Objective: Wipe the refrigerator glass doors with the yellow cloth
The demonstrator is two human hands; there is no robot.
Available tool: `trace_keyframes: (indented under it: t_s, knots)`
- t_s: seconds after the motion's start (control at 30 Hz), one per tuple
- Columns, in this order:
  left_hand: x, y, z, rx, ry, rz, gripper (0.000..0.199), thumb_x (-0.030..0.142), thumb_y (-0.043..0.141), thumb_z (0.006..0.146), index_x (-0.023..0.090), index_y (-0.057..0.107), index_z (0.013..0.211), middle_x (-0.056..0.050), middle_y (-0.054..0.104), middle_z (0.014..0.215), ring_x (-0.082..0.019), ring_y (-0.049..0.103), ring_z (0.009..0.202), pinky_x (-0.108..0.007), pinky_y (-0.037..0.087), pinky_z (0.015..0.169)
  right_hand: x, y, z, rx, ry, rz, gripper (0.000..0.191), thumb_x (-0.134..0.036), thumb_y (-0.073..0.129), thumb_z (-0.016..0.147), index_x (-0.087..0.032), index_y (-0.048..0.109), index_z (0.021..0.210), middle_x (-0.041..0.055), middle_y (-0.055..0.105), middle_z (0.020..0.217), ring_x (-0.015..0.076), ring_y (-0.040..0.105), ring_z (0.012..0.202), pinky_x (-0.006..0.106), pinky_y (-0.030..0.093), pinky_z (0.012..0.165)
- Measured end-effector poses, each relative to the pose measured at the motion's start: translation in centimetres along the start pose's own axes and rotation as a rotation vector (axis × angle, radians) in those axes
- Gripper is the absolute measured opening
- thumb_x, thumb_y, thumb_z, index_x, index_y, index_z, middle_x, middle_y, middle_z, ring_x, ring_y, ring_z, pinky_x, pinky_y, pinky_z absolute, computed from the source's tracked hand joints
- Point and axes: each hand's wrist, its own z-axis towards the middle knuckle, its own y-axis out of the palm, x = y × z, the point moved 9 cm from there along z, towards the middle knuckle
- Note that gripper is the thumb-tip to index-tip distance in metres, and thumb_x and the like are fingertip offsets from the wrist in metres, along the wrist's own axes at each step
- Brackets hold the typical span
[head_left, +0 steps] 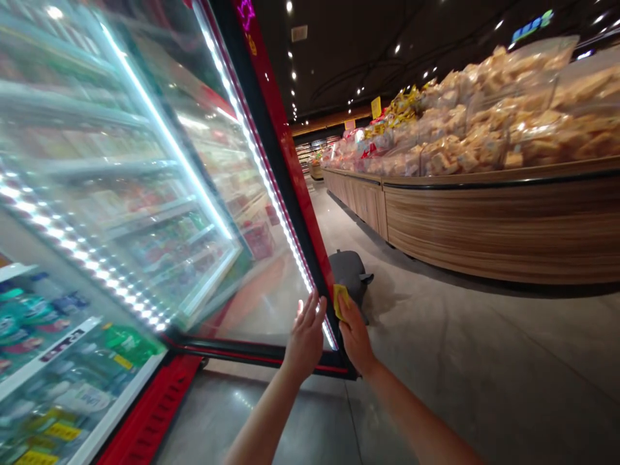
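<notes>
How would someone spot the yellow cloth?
Find the open glass door. Low along its red outer edge is the right hand. The small cloth it holds is yellow, unlike the red edge or the dark grey object behind.

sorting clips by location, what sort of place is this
Most likely a supermarket: a brightly lit cabinet of bottles has its glass door open, and a long wood-fronted counter is heaped with packaged goods.
</notes>
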Motion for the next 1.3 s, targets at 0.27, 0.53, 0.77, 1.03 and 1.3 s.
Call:
trace_keyframes:
  t_s: [0.27,0.53,0.77,1.03,1.3]
  knots:
    - [-1.0,-1.9,1.7,0.022,-0.018,0.020,0.091,0.000,0.039,0.089,0.021,-0.005,0.165,-0.015,0.015,0.172,-0.027,0.020,0.158,-0.054,0.032,0.125,-3.1,-0.7,10.9,-0.046,-0.075,0.170,0.072,-0.005,0.039,0.093,-0.035,0.038,0.159,-0.0044,0.033,0.168,0.0197,0.032,0.155,0.045,0.029,0.130]
    - [-2.0,-5.2,6.0,0.110,0.064,0.110,0.082,0.006,0.038,0.098,0.021,-0.007,0.165,-0.015,0.020,0.171,-0.027,0.015,0.158,-0.054,0.035,0.124,-3.5,-1.1,11.3,-0.010,-0.027,0.386,0.055,-0.016,0.046,0.097,-0.036,0.056,0.147,-0.0047,0.046,0.161,0.0194,0.039,0.151,0.045,0.030,0.129]
    - [-2.8,-9.6,11.2,0.219,0.053,0.110,0.077,0.016,0.039,0.104,0.021,-0.008,0.165,-0.016,0.015,0.171,-0.027,0.014,0.158,-0.054,0.028,0.127,-11.8,-4.1,24.9,0.051,-0.258,0.454,0.056,-0.016,0.044,0.095,-0.038,0.057,0.146,-0.0091,0.048,0.159,0.0175,0.037,0.153,0.040,0.024,0.131]
    - [-2.4,-11.7,13.5,0.303,0.084,0.145,0.080,0.031,0.042,0.106,0.020,-0.011,0.164,-0.018,0.011,0.171,-0.028,0.014,0.158,-0.053,0.025,0.128,-9.4,-4.0,22.1,0.016,-0.215,0.471,0.053,-0.019,0.049,0.095,-0.036,0.060,0.143,-0.0066,0.049,0.158,0.0192,0.041,0.150,0.042,0.027,0.130]
    - [-2.8,-14.8,18.0,0.362,0.128,0.216,0.077,0.028,0.035,0.107,0.015,-0.016,0.163,-0.020,0.005,0.172,-0.028,0.012,0.159,-0.049,0.031,0.126,-17.1,-5.7,35.6,0.010,-0.478,0.461,0.053,-0.022,0.049,0.095,-0.034,0.058,0.145,-0.0067,0.053,0.156,0.0183,0.042,0.149,0.043,0.022,0.131]
